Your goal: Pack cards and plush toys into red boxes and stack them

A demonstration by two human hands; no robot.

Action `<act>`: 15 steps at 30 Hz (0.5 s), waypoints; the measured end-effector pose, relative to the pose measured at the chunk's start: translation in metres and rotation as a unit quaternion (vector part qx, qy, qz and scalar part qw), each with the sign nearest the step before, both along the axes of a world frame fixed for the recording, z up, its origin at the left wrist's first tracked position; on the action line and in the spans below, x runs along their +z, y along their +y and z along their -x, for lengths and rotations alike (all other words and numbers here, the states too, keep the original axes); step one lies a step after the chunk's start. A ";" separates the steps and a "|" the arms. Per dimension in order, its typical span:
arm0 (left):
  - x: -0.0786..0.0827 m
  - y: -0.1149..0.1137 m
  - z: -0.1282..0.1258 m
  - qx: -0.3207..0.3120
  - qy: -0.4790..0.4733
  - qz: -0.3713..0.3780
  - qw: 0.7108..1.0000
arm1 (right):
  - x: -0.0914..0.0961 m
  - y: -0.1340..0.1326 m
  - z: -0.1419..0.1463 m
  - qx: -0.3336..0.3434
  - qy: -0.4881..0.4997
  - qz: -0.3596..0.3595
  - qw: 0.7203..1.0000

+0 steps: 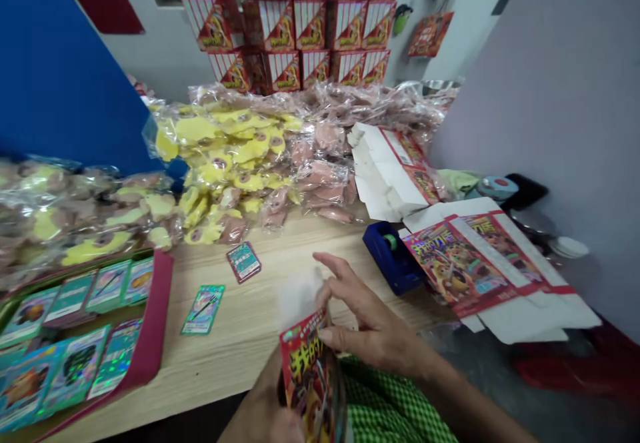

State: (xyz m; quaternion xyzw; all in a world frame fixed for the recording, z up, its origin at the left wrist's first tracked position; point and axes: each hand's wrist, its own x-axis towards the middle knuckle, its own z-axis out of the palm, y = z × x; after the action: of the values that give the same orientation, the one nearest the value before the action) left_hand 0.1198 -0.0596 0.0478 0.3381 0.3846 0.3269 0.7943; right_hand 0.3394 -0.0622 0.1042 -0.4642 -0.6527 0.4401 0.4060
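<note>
My right hand pinches the top edge of a red printed carton that I hold over my lap at the table's front edge; a blurred white flap sticks up from it. My left hand grips the same carton from below, its fingers mostly hidden at the bottom of the frame. Two loose cards lie on the wooden table ahead: a green card and a smaller red-edged card.
A red tray of several green cards sits at left. Bagged yellow and pink plush toys pile across the back. A blue tape dispenser, flat cartons and stacked red boxes lie right and behind.
</note>
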 end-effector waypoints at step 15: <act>0.008 0.022 -0.026 0.027 0.086 -0.001 0.996 | -0.041 0.018 0.004 -0.069 0.256 0.181 0.947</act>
State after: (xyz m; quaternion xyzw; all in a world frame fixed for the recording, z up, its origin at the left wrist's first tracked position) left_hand 0.1456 -0.0378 0.0558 0.3554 0.4599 0.3183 0.7489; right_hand 0.3358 -0.0438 0.0632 -0.4452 -0.4025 0.6262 0.4978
